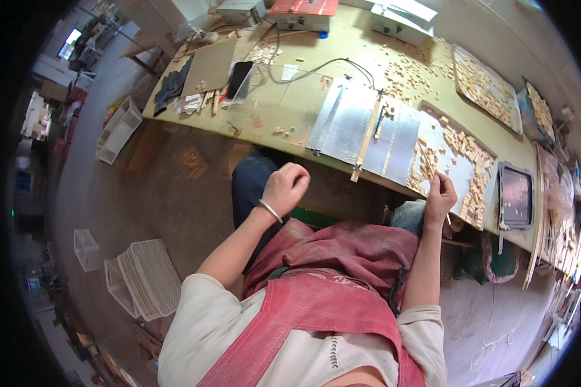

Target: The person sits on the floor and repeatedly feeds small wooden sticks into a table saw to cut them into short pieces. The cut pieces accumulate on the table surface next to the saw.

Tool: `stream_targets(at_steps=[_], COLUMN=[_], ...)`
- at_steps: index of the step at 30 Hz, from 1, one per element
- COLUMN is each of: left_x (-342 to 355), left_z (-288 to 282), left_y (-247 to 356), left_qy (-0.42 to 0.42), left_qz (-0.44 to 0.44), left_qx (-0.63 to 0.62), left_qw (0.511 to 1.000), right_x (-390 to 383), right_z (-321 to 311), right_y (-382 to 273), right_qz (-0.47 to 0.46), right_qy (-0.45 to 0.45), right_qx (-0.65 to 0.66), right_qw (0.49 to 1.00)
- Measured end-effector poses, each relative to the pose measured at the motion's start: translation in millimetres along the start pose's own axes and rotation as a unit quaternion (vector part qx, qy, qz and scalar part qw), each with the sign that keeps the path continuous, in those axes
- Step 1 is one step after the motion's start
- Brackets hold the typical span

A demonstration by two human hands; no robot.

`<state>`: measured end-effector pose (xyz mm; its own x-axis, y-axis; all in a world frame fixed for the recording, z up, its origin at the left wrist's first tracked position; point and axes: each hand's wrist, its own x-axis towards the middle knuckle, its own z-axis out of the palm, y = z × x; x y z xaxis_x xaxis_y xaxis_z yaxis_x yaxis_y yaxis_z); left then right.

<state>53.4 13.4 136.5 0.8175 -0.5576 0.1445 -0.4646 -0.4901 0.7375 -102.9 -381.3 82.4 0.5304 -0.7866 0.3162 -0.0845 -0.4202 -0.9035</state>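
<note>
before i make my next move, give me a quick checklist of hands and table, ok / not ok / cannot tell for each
1. Left hand clear of the table: ok, curled in front of the near edge.
2. Right hand grip: cannot tell; fingers drawn together beside the white board, contents unclear.
3. Wood pieces gathered in one place: not ok; many lie on the white board, others scatter over the table.
4. Wooden strip within the metal plates: not ok, its near end pokes past their edge.
5. Phone apart from both hands: ok, lying toward the table's left.
</note>
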Motion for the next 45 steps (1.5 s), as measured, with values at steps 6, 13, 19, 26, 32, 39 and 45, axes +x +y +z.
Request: stream_targets(at_steps=[6,13,19,26,32,39,45], left_x=[68.0,96.8,83.1,64.0,160.4,236.9,150.3], left_z=[20.6,40.4,-4.2,-154.8,-216.2,-207.0,-230.8], left_y=[-133.3,-197.5,-187.2,-190.9,-361.6,-415.0,-386.7], left_qy=[0.119,0.163,0.043,-0.042,0.355,0.349,0.329], left_qz=[-0.202,-0.175,-0.147,-0.128,-0.278,-0.313,-0.247], left_qx=[0.087,0.188,0.221,0.015,-0.174,-0.084,-0.239], left_qw=[0.968,0.953,0.963,0.991,0.875,0.879,0.880], right_x=[4.7,7.6,9.2,6.6,4.6,-11.7,5.0], right_z=[-8.6,-15.1,-16.7,-31.9,-26.3,-42.7,5.4], right_y=[10.7,26.5,36.9,34.1,27.0,31.5,-11.7], right_qz=[0.046,0.011,0.025,0.029,0.039,0.073,0.008], right_qy=[-0.004,-0.022,-0.033,-0.040,-0.064,-0.037,-0.040], right_qx=[0.000,-0.105,-0.086,-0.132,-0.155,-0.218,-0.207], right_qw=[0.999,0.994,0.995,0.990,0.985,0.973,0.978])
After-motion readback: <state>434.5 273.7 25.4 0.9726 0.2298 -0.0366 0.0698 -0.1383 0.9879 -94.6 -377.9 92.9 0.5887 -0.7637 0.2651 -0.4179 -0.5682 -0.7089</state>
